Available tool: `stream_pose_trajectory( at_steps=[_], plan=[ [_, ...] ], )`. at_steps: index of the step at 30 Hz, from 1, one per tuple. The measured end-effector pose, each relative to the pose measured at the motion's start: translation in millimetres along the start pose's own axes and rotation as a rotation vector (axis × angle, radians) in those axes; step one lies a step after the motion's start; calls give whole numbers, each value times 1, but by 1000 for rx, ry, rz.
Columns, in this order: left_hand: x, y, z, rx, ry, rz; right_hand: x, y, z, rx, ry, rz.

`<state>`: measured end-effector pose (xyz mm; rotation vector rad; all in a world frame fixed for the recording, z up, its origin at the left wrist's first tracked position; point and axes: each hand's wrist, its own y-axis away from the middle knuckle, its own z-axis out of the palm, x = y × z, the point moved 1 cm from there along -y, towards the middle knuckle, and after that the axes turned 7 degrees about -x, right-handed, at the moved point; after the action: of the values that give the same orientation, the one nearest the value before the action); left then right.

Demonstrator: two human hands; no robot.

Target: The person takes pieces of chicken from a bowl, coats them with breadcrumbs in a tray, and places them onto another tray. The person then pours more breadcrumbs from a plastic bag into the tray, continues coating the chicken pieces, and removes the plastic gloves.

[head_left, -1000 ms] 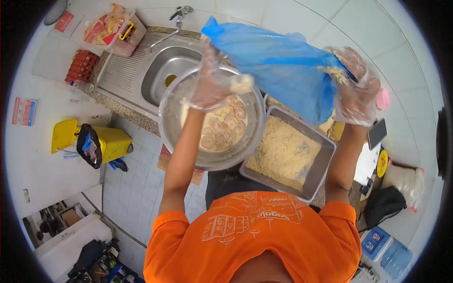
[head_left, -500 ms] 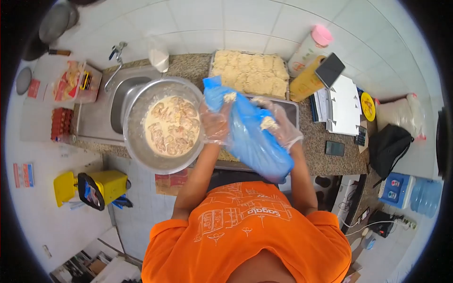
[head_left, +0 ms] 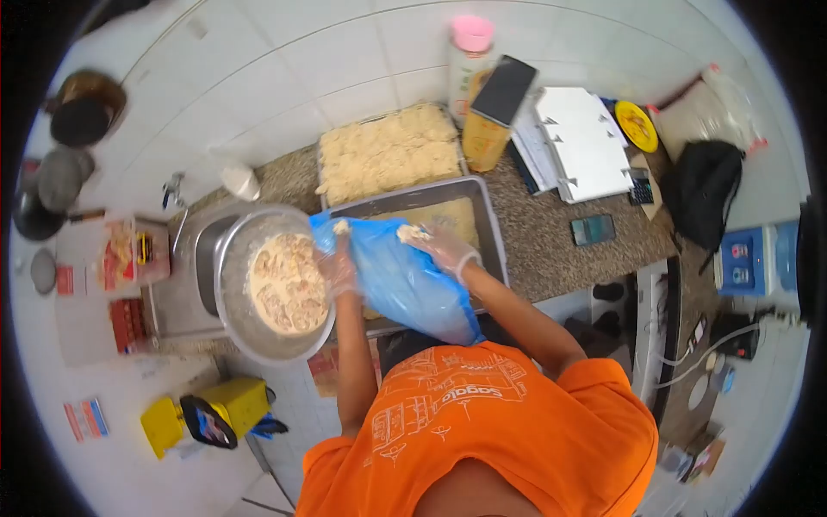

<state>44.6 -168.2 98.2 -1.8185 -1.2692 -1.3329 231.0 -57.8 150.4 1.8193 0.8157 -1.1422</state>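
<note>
A blue plastic bag (head_left: 401, 284) hangs slanted between my hands, above the near part of the grey tray (head_left: 489, 215). My left hand (head_left: 338, 271), in a clear plastic glove, grips the bag's left side close to the bowl. Also gloved, my right hand (head_left: 446, 250) grips the bag's upper right edge. Pale clumps of coating cling to the fingertips of both gloves. What the bag contains cannot be made out. To the left stands a large metal bowl (head_left: 237, 319) of raw meat pieces in creamy batter (head_left: 289, 289). Pale crumbly coating (head_left: 448, 220) lies in the tray.
Behind the grey tray is another tray full of coated pieces (head_left: 392, 151). A tall yellow container (head_left: 487, 142), a white binder (head_left: 581, 146) and a phone (head_left: 593, 229) occupy the counter's right side. The sink (head_left: 207, 267) is partly behind the bowl. A yellow bin (head_left: 237, 405) stands below.
My view has turned, shifting the counter leftward at the back. The grey tray shows more of its inside. Both hands still hold the bag, which sits lower beside the bowl.
</note>
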Motion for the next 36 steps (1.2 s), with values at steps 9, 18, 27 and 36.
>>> stream_pose_trajectory(
  at_steps=[9, 18, 27, 36],
  plan=[
    [41, 31, -2, -1194, 558, -104, 28, -18, -1, 344, -957, 110],
    [26, 22, 34, -807, 496, -439, 19, 13, -9, 237, -715, 201],
    [-74, -53, 61, -950, 648, -146, 24, 29, -27, 79, -917, 293],
    [-109, 9, 57, -1192, 88, -70, 51, 64, -15, 529, -618, 622]
  ],
)
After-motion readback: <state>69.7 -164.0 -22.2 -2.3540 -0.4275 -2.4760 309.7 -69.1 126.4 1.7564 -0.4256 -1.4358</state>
